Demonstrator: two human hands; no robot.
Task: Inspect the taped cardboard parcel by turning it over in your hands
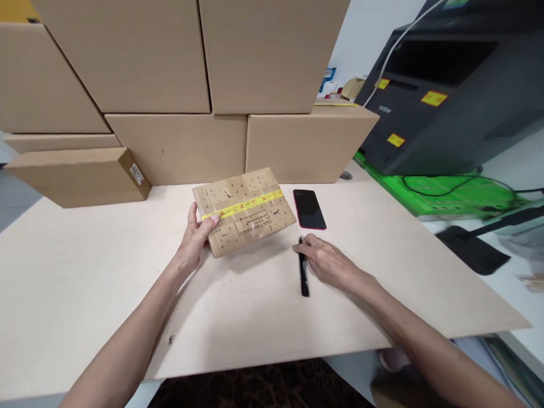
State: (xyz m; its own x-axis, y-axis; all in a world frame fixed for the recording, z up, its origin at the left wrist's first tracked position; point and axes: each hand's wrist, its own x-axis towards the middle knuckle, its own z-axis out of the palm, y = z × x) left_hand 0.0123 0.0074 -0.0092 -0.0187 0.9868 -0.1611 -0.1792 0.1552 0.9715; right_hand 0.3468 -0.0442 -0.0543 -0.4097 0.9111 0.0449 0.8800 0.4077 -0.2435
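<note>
Left grip (193,242) clasps parcel (247,212); right grip (327,259) pinches pen (304,276).

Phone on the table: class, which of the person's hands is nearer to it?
Right. The right hand is just in front of the phone, at the black pen; the left hand is farther left, holding the package.

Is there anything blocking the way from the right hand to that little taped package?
Nothing visible stands between the right hand and the package; only tabletop shows between them. The red-edged smartphone lies just beyond the right hand, off to the side of that path.
</note>
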